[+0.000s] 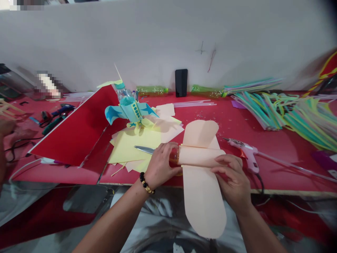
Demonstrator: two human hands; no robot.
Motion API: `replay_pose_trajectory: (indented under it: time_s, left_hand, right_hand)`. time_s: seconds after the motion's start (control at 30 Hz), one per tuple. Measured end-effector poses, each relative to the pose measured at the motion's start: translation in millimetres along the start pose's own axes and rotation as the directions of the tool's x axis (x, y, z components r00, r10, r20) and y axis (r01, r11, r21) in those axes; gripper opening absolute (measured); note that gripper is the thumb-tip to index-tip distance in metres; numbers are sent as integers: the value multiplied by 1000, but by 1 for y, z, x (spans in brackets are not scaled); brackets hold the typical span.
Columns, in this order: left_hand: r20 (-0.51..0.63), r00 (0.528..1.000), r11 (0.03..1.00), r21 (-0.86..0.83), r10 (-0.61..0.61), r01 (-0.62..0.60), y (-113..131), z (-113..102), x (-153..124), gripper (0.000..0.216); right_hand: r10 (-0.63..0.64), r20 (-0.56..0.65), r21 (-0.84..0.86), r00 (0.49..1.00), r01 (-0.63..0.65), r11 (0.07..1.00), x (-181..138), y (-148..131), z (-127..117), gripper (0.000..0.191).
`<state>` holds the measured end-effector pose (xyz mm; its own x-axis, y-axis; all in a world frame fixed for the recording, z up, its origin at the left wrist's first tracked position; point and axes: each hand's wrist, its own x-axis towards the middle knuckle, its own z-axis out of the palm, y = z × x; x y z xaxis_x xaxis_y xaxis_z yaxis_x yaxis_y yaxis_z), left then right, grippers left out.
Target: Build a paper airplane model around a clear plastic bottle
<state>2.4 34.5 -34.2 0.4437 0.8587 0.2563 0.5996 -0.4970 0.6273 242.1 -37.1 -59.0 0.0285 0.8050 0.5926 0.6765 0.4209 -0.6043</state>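
A plastic bottle [174,155] lies on its side over the table's front edge, wrapped in peach paper [201,156]. Two rounded paper wings stick out from it, one wing [201,133] away from me and the other wing [204,203] toward my lap. My left hand [164,160] is closed around the bottle's bare end at the left. At the other end, the fingers of my right hand [231,175] pinch the paper-wrapped part. Scissors [144,149] lie just beyond my left hand, their handles hidden. To the right rests a pink glue gun [246,153].
A finished-looking blue paper plane on a bottle [129,107] stands behind yellow paper sheets [134,142]. A red board [79,130] leans at left. Green bottles [152,90], a black phone [181,82] and bundled coloured straws [263,109] line the wall. Another person's hand [6,127] shows at far left.
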Motion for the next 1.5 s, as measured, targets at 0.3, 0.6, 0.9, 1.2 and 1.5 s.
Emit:
replay_pose_trajectory:
  time_s: [0.3,0.6,0.9,1.2,1.5]
  left_hand:
    - [2,1000,1000,17,15,-15,-1,0,0,58]
    - [11,1000,999,27,17,-17,-1,0,2,58]
    - [19,1000,999,38,17,-18,-3,0,3,62]
    - [12,999,999,33,31,-31,-4,1,4,61]
    - [15,999,998,55,33,-34,-4,1,5,61]
  right_hand:
    - [8,-7,5,1000,-8,1000,0,-1,0,12]
    - [1,1,5,1000,-1,1000,-1,-1,0,12]
    - [-7,-10,6,1000,7,1000,-1,0,1,12]
    - [-8,-7,-1,1000,8,1000,0,0,2,13]
    - [-7,0,-3,1000,7,1000,-1,1,2,12]
